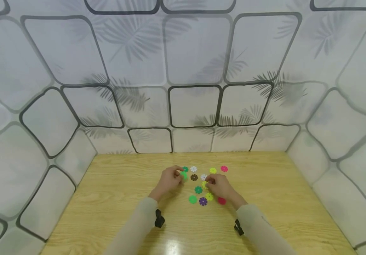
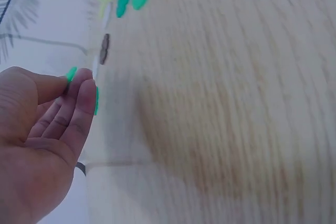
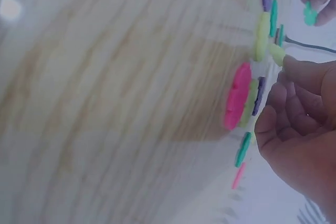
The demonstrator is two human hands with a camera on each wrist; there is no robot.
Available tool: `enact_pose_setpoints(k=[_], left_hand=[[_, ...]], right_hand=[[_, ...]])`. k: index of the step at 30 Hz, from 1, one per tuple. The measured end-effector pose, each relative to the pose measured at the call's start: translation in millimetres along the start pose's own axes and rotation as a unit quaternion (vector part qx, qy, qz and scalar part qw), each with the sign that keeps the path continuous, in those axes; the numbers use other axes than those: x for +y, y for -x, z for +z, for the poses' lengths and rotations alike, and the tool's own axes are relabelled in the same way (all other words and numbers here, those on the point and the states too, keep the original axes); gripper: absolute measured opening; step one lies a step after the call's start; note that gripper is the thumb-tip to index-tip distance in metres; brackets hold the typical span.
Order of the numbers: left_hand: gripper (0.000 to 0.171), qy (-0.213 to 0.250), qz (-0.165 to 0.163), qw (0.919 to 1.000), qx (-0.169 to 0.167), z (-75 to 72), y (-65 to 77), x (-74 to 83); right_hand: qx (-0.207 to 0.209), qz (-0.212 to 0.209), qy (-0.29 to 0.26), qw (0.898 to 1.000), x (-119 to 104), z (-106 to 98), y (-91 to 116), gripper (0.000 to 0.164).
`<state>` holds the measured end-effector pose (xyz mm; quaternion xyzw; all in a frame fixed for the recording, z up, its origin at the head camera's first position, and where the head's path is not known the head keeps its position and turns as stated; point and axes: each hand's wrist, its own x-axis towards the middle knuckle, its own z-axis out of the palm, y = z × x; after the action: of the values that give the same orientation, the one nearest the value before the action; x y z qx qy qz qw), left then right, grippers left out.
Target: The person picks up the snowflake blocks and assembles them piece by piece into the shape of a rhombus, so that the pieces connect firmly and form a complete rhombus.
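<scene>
From the head view, we see a pale wooden table (image 1: 125, 198) in front of a patterned wall (image 1: 195, 53), with small flat flower-shaped pieces scattered between two hands. The left hand (image 1: 169, 180) pinches a bright green piece (image 1: 184, 175), its notched rim slightly blurred. The right hand (image 1: 220, 185) holds a yellow piece (image 1: 204, 185) at its fingertips, partly hidden by them. Between the hands we find a brown piece (image 1: 194, 177), and nearer the wearer a purple piece (image 1: 203, 201) with a pale spot at its middle and clear petals all round. A pink piece (image 1: 224, 169) lies at the far right of the group, and a red piece (image 1: 222, 200) lies partly covered by the right forearm.

From the left wrist, we see the green piece almost edge-on, a thin sliver gripped between thumb and fingers; most of its face is hidden. Toward the top, the yellow piece shows its scalloped outline in the other hand.

From the right wrist, we see the yellow piece tilted, pinched by the thumb, only part of it showing, raised off the table. At the upper right, the green piece hangs from the left fingers, its lobes smooth and rounded.
</scene>
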<state>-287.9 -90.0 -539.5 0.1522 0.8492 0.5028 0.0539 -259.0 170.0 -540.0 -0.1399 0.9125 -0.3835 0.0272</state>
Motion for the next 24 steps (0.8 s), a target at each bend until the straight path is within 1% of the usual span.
enact_pose_setpoints(k=[4, 10, 12, 17, 21, 24], left_hand=[[0.029, 0.064, -0.015, 0.9978, 0.008, -6.2, 2.5, 9.3], [0.033, 0.122, -0.021, 0.9921, 0.018, -14.6, 3.9, 20.5], [0.033, 0.131, -0.018, 0.9910, 0.021, -16.8, 4.8, 24.0], [0.032, 0.145, -0.014, 0.9890, 0.023, -20.8, 7.2, 33.4], [0.032, 0.152, -0.004, 0.9881, 0.021, -22.8, 8.7, 37.5], [0.031, 0.156, 0.004, 0.9875, 0.019, -24.7, 9.8, 38.7]], right_hand=[[0.004, -0.003, -0.007, 1.000, -6, -3, -1, 0.012], [0.025, -0.009, -0.037, 0.999, -21, -11, -2, 0.013], [0.029, -0.011, -0.042, 0.999, -26, -13, -3, 0.014], [0.024, -0.013, -0.062, 0.998, -33, -17, -6, 0.015], [0.027, -0.031, -0.068, 0.997, -36, -18, -7, 0.014], [0.034, -0.048, -0.062, 0.996, -39, -19, -6, 0.013]])
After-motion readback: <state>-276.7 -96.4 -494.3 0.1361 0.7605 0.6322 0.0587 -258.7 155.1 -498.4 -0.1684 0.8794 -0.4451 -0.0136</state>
